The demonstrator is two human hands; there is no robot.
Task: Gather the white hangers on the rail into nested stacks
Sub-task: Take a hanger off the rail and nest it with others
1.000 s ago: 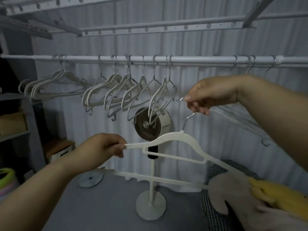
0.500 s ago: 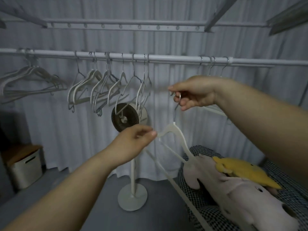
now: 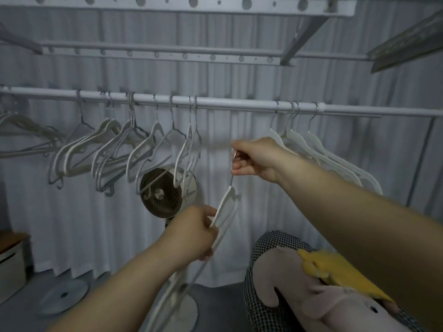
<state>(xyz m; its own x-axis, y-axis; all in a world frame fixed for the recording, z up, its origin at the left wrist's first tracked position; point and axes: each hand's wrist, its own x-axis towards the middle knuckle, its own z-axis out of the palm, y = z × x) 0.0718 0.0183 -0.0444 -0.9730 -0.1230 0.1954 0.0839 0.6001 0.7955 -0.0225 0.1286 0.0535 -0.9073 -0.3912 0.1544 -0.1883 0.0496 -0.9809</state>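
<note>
- White hanger [image 3: 224, 209]: off the rail [image 3: 215, 104], held tilted below it between both hands.
- Right hand [image 3: 257, 161]: grip pinched on the metal hook [image 3: 231, 176].
- Left hand [image 3: 194, 232]: grip curled round one shoulder of the hanger.
- Other hangers [image 3: 107, 149]: hooked on the rail, bunched at left; three more [image 3: 311, 144] at right.
- Fan [image 3: 165, 192]: on a stand behind; lettering unreadable.

At centre frame the right hand [image 3: 254, 161] pinches the metal hook of a white hanger [image 3: 224, 209], held below the rail [image 3: 215, 104] and clear of it. The left hand [image 3: 191, 233], lower centre, grips its shoulder, so the hanger hangs steeply tilted, its lower end running toward the bottom edge. On the rail a loose row of hangers [image 3: 115, 149] fills the left half, and a close-set group [image 3: 311, 144] hangs at the right, partly behind the right forearm. A standing fan [image 3: 165, 192] shows behind the row's right end, near centre frame, and a plush toy [image 3: 311, 295] lies at lower right
</note>
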